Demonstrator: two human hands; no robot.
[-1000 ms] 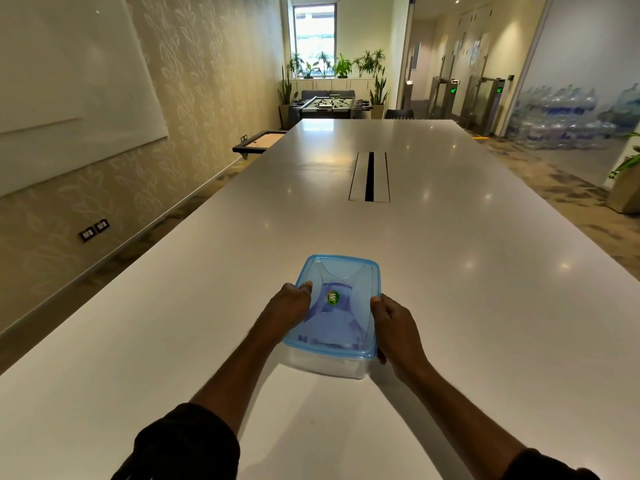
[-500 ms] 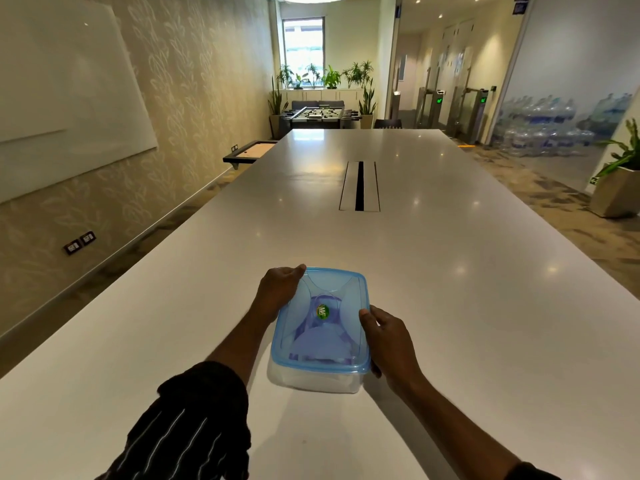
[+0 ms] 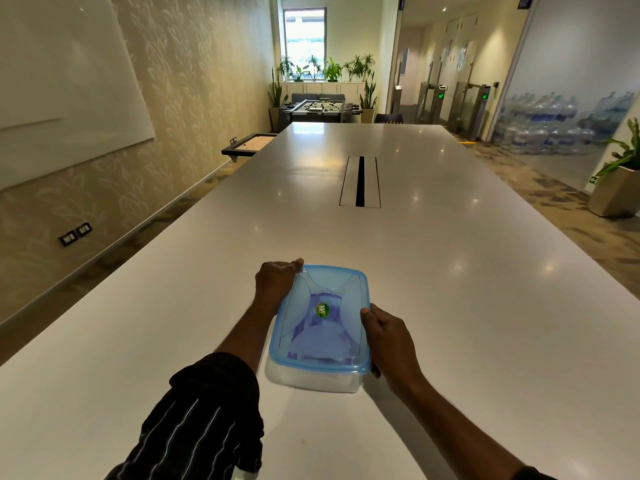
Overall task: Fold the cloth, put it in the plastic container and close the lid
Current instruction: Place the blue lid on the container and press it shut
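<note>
A clear plastic container (image 3: 313, 380) stands on the white table (image 3: 450, 289) right in front of me, with its translucent blue lid (image 3: 322, 344) lying on top. A small green sticker (image 3: 322, 309) marks the lid's middle. Through the lid a folded bluish cloth (image 3: 320, 342) shows inside. My left hand (image 3: 275, 285) presses on the lid's far left corner, thumb along the rim. My right hand (image 3: 388, 336) grips the right edge of the lid and container, nearer to me.
A long cable slot (image 3: 360, 181) is set into the table's middle, farther away. A wall runs along the left. A potted plant (image 3: 620, 181) and stacked water bottles (image 3: 550, 126) stand at the right, beyond the table's edge.
My left hand has slid from the lid's left side up to its far left corner. My right hand stays on the right edge. The view has tilted slightly.
</note>
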